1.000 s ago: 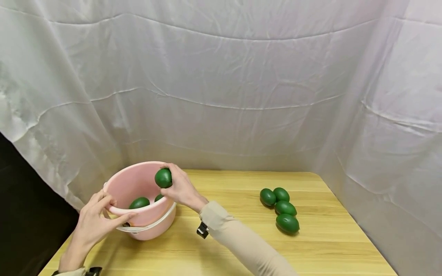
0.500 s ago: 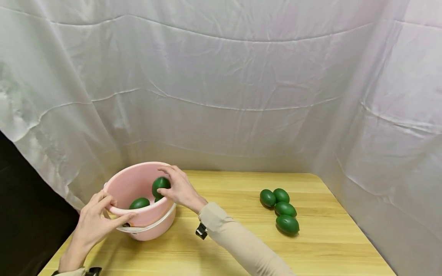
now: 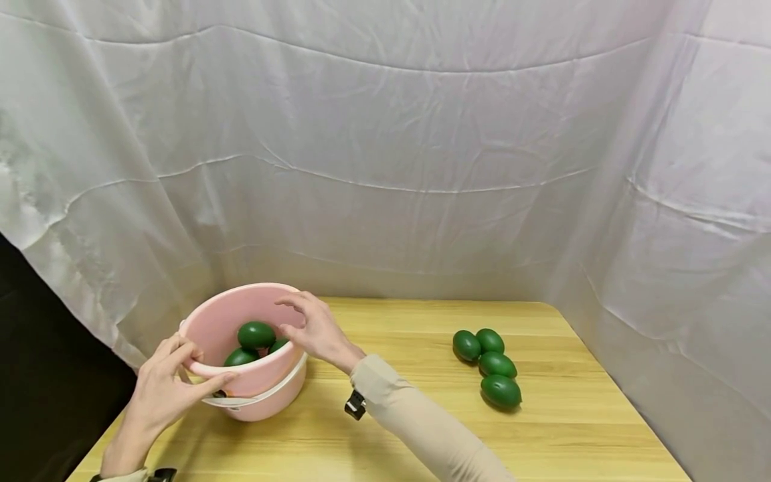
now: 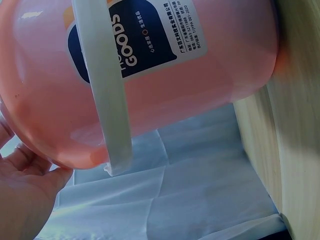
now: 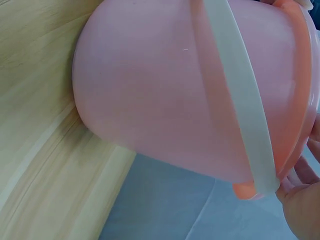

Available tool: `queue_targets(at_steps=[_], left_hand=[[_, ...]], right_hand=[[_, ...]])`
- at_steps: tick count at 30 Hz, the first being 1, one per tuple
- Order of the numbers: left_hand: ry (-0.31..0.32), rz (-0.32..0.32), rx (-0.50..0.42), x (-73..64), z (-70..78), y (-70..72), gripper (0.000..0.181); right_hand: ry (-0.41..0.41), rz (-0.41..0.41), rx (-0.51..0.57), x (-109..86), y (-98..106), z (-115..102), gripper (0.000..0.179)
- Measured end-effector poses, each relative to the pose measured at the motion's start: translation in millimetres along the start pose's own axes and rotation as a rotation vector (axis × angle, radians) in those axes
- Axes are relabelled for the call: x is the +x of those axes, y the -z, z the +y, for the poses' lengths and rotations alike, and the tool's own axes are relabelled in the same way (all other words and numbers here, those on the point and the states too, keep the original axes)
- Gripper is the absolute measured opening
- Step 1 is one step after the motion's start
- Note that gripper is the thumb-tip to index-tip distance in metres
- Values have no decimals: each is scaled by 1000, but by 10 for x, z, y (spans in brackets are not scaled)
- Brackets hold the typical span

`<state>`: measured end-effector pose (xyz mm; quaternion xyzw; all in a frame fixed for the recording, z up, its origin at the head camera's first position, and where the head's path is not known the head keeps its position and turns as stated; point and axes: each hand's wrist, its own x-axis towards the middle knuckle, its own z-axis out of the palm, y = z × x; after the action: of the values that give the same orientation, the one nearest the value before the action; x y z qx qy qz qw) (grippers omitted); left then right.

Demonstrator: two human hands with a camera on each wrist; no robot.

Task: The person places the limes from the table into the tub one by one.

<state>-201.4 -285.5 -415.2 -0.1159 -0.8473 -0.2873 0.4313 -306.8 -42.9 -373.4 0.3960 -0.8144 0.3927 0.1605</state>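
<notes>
A pink bucket (image 3: pixel 280 385) with a white handle (image 4: pixel 107 90) stands on the table at the left. My left hand (image 3: pixel 165 381) grips its near-left rim, thumb outside and fingers over the edge. At the right rim is my right hand (image 3: pixel 319 331), fingers spread and loosely bent over the opening, holding no fruit. Inside the bucket lie smooth dark green oval fruits: one in the middle (image 3: pixel 256 334), one nearer the front (image 3: pixel 241 357) and one partly hidden by the right rim (image 3: pixel 278 344). The right wrist view shows the right hand (image 5: pixel 302 197) close against the rim.
Several more green oval fruits (image 3: pixel 498 365) sit in a cluster on the right part of the wooden table (image 3: pixel 391 341). A pale curtain (image 3: pixel 385 201) hangs behind and beside the table. Dark cloth (image 3: pixel 54 375) is at the left.
My right hand has let go of a green oval fruit, which dropped into the bucket and rolled left to its middle. The left hand stays on the rim.
</notes>
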Motion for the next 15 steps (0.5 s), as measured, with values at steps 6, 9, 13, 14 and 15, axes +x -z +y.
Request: queue_targets(at_steps=[6,9,13,14,15], left_hand=[[6,3,-1,5,6,-2,55],[3,2,2,4,6,2,54],[0,2,0,3,-2,-2,53],[0,3,-2,4,-3,-4,53],[-1,3,-4,5,-4,-5,53]], right_hand=[[6,57,29,-38,57,73,38],[14,75,23,-56,83,101,36],[16,79,30,-87,103,131,34],[11,80,40,-98,109,137,34],[5,83,51,-110,113,145,33]])
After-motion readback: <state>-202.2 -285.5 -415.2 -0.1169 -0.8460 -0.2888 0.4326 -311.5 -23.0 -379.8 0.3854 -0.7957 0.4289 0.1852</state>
